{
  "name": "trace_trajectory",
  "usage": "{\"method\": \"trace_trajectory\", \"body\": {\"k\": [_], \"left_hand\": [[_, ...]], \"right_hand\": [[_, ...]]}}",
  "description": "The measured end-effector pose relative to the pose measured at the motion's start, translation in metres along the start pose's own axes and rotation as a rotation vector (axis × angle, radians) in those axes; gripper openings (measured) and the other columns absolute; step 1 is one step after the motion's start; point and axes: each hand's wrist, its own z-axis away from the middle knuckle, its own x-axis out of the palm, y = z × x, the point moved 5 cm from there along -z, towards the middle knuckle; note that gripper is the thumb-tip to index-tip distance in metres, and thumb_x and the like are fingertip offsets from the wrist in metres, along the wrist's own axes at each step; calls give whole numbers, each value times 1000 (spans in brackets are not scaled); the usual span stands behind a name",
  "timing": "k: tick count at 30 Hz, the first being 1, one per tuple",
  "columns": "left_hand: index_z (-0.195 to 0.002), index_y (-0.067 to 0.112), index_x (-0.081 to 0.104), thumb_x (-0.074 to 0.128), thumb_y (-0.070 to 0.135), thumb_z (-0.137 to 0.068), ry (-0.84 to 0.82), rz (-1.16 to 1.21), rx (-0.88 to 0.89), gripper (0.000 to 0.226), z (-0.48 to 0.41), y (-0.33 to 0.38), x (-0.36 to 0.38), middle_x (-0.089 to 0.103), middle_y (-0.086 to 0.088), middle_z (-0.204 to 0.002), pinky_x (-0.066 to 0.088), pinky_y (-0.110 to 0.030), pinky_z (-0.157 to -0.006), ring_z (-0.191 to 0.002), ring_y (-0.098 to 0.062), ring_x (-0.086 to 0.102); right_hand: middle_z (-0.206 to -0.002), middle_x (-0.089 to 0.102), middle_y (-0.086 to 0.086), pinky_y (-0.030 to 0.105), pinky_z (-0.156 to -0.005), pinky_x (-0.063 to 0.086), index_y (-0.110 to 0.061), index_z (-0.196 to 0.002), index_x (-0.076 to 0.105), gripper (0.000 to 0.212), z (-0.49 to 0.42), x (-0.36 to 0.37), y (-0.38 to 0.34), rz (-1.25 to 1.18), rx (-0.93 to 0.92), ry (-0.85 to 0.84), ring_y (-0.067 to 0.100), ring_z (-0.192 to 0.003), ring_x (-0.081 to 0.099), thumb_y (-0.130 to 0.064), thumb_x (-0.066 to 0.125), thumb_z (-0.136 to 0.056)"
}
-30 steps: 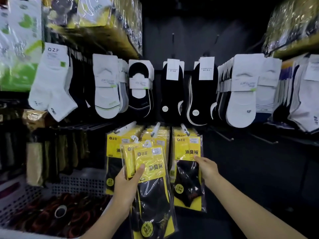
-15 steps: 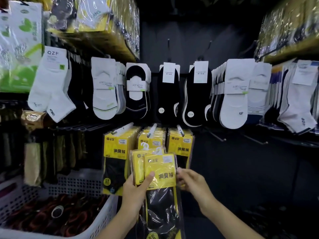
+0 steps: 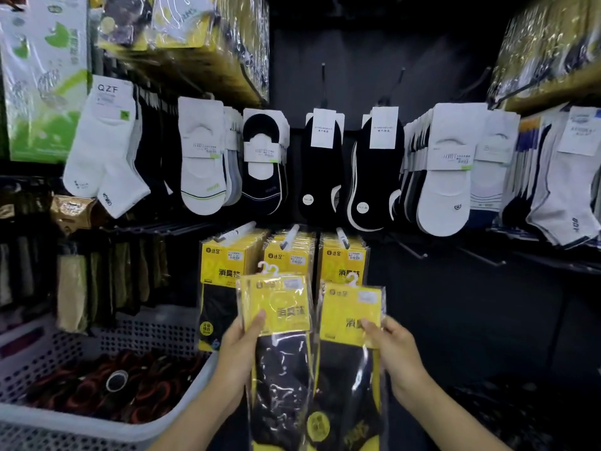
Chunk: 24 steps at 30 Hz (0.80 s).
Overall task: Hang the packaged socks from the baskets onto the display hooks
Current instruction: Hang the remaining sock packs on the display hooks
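Holding packs in both hands, the person faces a dark sock display. The left hand (image 3: pixel 239 353) pinches a small stack of yellow-and-black packs (image 3: pixel 276 307), thumb on the front card; two white hanger hooks show at its top, so at least two packs, the exact count unclear. The right hand (image 3: pixel 395 349) pinches one single pack (image 3: pixel 351 315) by its right edge, thumb on the yellow card, just beside the stack and apart from it. Behind them three rows of matching yellow packs hang on three hooks: left row (image 3: pixel 224 265), middle row (image 3: pixel 287 255), right row (image 3: pixel 343 258), each with a white-tipped peg (image 3: pixel 289 237) sticking out. Above hang loose socks on cards: one white ankle pair (image 3: pixel 100 148), white liners (image 3: pixel 201 157), and two black liner bunches (image 3: pixel 320 167) in the centre, more white ones (image 3: pixel 445 170) to the right. At lower left sits one white perforated basket (image 3: pixel 97 428) holding dark bundles with red-orange bands. Empty hooks (image 3: pixel 409 252) jut from the dark panel at right.
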Motion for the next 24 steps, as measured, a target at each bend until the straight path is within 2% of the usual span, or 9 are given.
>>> {"method": "trace_trajectory", "body": {"k": [3,6,10,12,15,17,20,24], "left_hand": [[-117,23,57,59,28,-91,61,-5,43,27,-8,8,-19,65,14,-105,42,-23,-87,-104,-9,59],[-117,23,61,64,29,-86,102,7,79,32,-13,14,-31,68,7,-110,45,-33,-96,-105,-12,62],[-97,36,63,68,29,-83,144,0,111,16,-17,16,-38,70,18,-94,44,-21,-82,-92,3,62],[-99,35,64,70,31,-80,154,-6,110,20,-18,14,-39,71,17,-95,45,-22,-83,-95,0,63],[-111,29,63,74,36,-74,149,14,90,40,-22,12,-36,72,11,-103,47,-30,-91,-101,-8,64],[-106,31,64,75,36,-70,141,22,91,37,-24,12,-33,73,13,-97,49,-25,-84,-96,-5,66],[-113,25,63,77,33,-73,138,14,71,44,-24,10,-27,72,9,-102,49,-32,-90,-104,-12,64],[-99,24,66,80,28,-70,144,52,32,32,-20,6,-18,74,8,-89,50,-25,-77,-90,-11,67]], "right_hand": [[-97,73,13,45,-89,53,-11,-93,67,8,-21,-13,-19,-24,-26,60,28,-92,69,-14,60,-92],[-88,75,3,35,-78,56,-14,-95,68,8,-41,-18,-34,5,-62,55,19,-83,71,-15,62,-91],[-89,74,-1,24,-73,51,-18,-91,68,7,-57,-4,-39,79,-99,15,12,-83,69,-15,61,-91],[-93,73,1,24,-74,50,-18,-91,67,6,-64,5,-37,105,-99,5,13,-85,68,-16,61,-92],[-94,71,0,27,-78,48,-18,-93,66,6,-75,13,-29,107,-54,9,14,-88,65,-18,60,-92],[-95,70,2,31,-82,49,-16,-96,66,7,-82,14,-21,87,2,23,16,-88,65,-20,62,-92],[-97,70,9,34,-78,54,-11,-94,65,18,-87,11,-5,18,111,76,22,-89,66,-27,67,-88],[-114,63,12,43,-99,47,-9,-105,60,32,-83,-7,14,68,173,239,28,-109,58,-33,68,-86]]}}
